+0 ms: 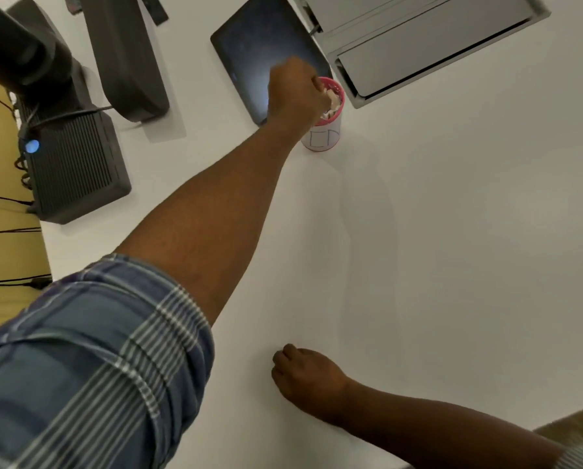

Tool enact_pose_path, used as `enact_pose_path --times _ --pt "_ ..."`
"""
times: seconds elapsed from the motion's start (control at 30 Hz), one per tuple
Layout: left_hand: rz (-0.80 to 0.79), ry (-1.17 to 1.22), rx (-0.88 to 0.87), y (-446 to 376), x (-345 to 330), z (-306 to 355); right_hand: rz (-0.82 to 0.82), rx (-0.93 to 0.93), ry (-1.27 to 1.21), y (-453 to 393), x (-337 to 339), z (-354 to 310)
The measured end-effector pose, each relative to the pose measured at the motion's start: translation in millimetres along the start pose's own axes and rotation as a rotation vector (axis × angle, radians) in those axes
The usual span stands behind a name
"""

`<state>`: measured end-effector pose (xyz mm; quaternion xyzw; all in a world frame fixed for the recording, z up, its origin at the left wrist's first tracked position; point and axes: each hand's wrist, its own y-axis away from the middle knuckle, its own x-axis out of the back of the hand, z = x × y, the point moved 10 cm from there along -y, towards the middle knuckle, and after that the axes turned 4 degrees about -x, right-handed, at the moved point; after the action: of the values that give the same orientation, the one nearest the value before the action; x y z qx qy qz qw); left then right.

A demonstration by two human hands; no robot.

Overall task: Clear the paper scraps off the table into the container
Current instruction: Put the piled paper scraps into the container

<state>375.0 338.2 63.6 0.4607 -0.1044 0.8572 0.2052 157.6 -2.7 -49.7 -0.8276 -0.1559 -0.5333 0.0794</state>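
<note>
the white table (452,265) fills most of the view, running from the near edge to the far side. a grey flat device (418,38) with long panels sits at the far right, and a dark tablet (259,52) lies beside it to the left. on the left side of the table stand a black ribbed box (77,164) with a blue light and cables, and a black stand (127,59) behind it.

the left arm in a blue plaid sleeve (90,367) stretches across the table to the far side. the left hand (297,89) hangs over the mouth of the container (327,133), fingers curled downward at the rim; whether it grips a scrap cannot be told, since the fingertips are hidden. the right hand (303,377) rests on the table near the front edge, fingers curled under into a loose fist, nothing visible in it.

the container is a small pink-rimmed cup with a white label wrapped round it, standing upright just in front of the tablet's near corner. paper scraps (332,104) lie inside it, pale and crumpled, just beside the left hand's fingers.
</note>
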Motion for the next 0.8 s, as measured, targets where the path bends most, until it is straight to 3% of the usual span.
enact_pose_path --times 0.2,0.33,0.43,0.63,0.8 --pt "-0.172 -0.308 -0.139 -7 -35 16 -0.011 -0.065 -0.018 -5 -5 5" --pt "-0.261 -0.332 -0.205 -13 -37 27 -0.022 -0.339 -0.288 -13 -1 46" --pt "-0.235 -0.262 -0.181 -15 -25 22 0.176 -0.63 -0.476 -18 36 123" --pt "0.027 -0.014 -0.018 10 16 -18 0.656 -0.858 -0.528 -62 189 249" --pt "0.091 0.108 0.078 60 19 -41 0.774 -0.831 -0.426 -114 250 283"
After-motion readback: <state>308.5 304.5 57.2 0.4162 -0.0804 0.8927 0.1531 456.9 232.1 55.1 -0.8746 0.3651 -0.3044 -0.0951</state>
